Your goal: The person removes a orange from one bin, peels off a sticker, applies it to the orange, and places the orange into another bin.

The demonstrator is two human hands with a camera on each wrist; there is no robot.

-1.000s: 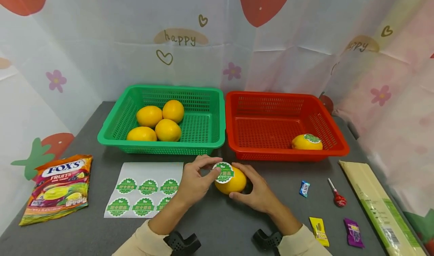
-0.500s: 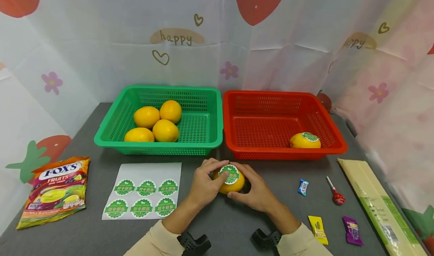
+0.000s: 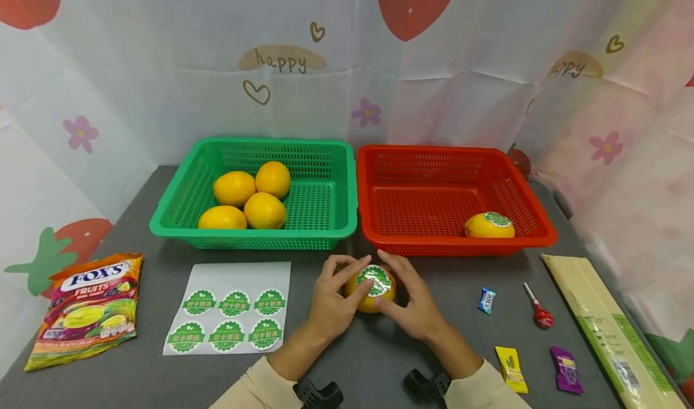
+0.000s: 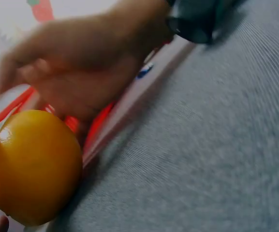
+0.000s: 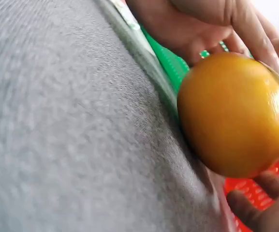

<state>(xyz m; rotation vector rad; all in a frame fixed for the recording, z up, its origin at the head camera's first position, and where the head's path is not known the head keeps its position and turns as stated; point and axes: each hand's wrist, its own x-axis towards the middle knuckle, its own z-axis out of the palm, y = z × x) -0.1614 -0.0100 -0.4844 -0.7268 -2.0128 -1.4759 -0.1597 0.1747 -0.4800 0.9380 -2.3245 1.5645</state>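
While the left hand (image 3: 331,303) and right hand (image 3: 413,303) clasp the round yellow-orange fruit (image 3: 370,291) at lower centre, its green-white round sticker (image 3: 376,280) faces up on the grey tabletop (image 3: 379,361).

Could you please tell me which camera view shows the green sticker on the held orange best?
The head view: the sticker faces up on the orange between both hands. The left wrist view shows only orange peel; the right wrist view shows peel and, at most, the sticker's edge.

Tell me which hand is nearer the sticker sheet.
Left. The left hand is just right of the sticker sheet; the right hand is beyond the orange.
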